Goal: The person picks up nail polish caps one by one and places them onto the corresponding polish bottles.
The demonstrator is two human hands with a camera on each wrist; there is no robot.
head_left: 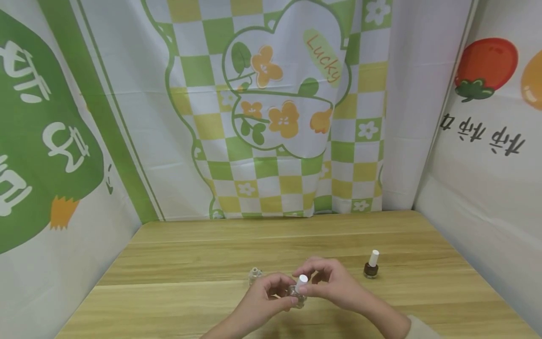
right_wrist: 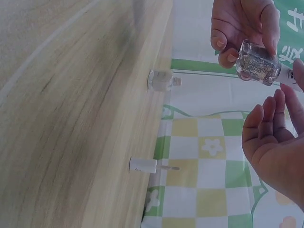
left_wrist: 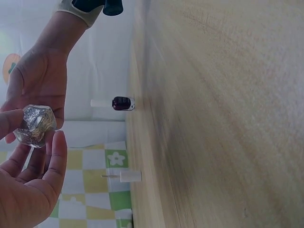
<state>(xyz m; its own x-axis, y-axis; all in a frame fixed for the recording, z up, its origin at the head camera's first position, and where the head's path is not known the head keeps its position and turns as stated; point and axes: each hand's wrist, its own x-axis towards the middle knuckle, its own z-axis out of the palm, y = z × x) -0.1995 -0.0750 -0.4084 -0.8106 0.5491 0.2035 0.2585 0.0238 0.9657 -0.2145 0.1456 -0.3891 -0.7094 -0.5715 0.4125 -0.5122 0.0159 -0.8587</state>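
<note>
A glitter nail polish bottle (right_wrist: 258, 64) with a white cap (head_left: 302, 280) is held above the table between both hands. My left hand (head_left: 264, 299) grips the glass body between thumb and fingers. The thumb and index finger of my right hand (head_left: 334, 286) pinch the white cap; its other fingers are loosely bent. Behind the left hand stands an uncapped clear nail polish bottle (right_wrist: 161, 80). A white cap with its brush pointing up (right_wrist: 143, 165) stands on the table, hidden behind the right hand in the head view.
A dark red nail polish bottle (head_left: 370, 269) with a white cap stands upright to the right. The wooden table (head_left: 178, 254) is bordered by a patterned cloth (head_left: 288, 179) at the back and printed cloth at both sides.
</note>
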